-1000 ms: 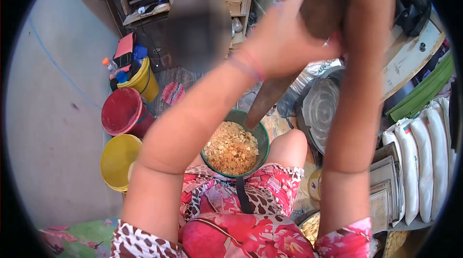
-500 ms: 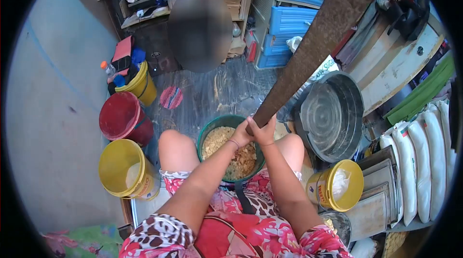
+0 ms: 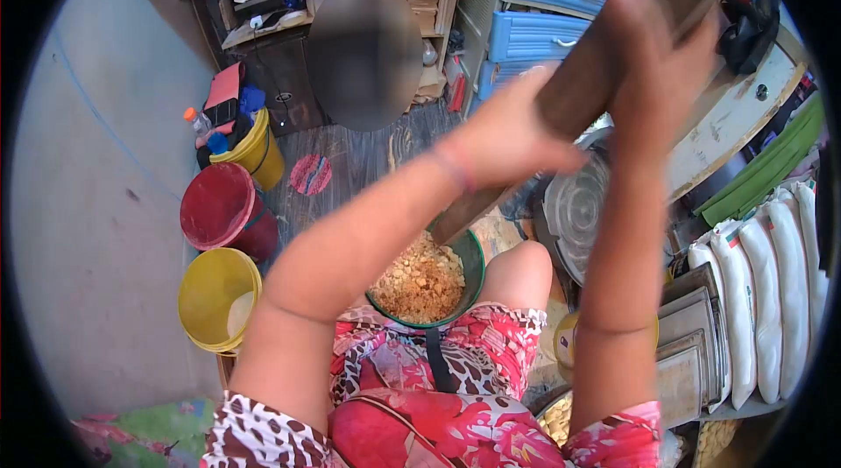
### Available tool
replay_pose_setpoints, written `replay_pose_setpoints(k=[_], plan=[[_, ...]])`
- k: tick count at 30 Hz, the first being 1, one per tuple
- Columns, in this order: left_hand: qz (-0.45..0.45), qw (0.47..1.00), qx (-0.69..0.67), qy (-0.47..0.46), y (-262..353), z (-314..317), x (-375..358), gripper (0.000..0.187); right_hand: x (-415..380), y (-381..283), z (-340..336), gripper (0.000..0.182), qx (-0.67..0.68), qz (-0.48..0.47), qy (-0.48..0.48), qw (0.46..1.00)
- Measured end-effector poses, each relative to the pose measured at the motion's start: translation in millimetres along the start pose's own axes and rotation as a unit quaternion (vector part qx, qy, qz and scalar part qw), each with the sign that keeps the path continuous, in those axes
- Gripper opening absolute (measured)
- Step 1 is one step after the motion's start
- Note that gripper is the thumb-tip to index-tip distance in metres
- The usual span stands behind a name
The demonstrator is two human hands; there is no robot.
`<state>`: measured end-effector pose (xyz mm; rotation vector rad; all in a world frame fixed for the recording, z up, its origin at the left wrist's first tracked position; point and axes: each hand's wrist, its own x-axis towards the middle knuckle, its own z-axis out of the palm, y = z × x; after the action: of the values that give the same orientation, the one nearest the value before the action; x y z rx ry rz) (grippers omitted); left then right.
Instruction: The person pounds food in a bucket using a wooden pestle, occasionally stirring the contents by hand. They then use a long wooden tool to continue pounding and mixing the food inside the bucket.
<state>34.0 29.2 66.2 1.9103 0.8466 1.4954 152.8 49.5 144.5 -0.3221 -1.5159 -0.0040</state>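
Observation:
My left hand (image 3: 517,126) is wrapped around a long dark wooden beam (image 3: 578,100), roughly midway along the visible length. Higher up, my right hand (image 3: 653,56), blurred by motion, grips the same beam. The wood slants from the upper right down to a green tub (image 3: 476,271) between my legs, its lower end at the crumbs. Inside the tub lies a coarse yellow-brown crumbly mix (image 3: 425,284). My left forearm covers part of the tub's left side.
On the left stand a red bucket (image 3: 215,205) and a yellow bucket (image 3: 206,302). A large dark basin (image 3: 574,214) sits behind my right arm. Stacked metal trays (image 3: 683,337) and white sacks (image 3: 762,293) line the right. Blue drawers (image 3: 534,35) stand behind.
Both hands have risen from the beam's lower end to higher up it, the right above the left. The beam now reaches lower into the tub, and more of the crumbly mix shows.

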Motion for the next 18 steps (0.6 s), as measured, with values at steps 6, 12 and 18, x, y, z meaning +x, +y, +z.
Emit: replay_pose_setpoints(k=[6,12,18], plan=[[-0.015,0.999,-0.037,-0.033,102,-13,62,0.014,82,-13,0,0.036,0.324,-0.023,-0.150,0.934],[-0.147,0.984,0.037,0.090,-154,39,-103,0.068,-203,99,31,0.069,0.130,0.226,-0.038,0.965],[-0.377,0.926,-0.013,0.032,-276,42,-206,0.073,-327,91,31,0.069,0.148,0.425,-0.147,0.881]])
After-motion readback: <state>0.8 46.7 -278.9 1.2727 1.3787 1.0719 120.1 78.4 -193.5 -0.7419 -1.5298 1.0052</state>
